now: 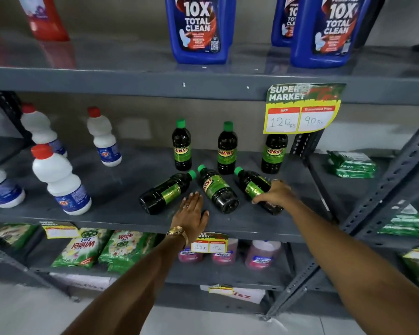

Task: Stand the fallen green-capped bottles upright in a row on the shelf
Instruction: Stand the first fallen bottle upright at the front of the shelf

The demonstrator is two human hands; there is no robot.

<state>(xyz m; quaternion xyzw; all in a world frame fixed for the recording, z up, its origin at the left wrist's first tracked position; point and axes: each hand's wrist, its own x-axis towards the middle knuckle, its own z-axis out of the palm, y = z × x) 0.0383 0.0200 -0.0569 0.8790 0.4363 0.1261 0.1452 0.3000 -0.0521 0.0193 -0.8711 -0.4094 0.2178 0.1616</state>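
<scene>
Hands reach onto grey shelf (87,217): left hand (191,213) flat, fingers spread, palm down between two fallen bottles, holding nothing; right hand (277,193) wrapped round base half of rightmost fallen bottle (250,183), bottle not yet raised. Left fallen bottle (165,192) and middle fallen bottle (217,189) lie on sides, green caps toward back. Behind, three standing bottles (226,148) already upright in row. Judgement: task roughly half done; three bottles left to stand.
</scene>
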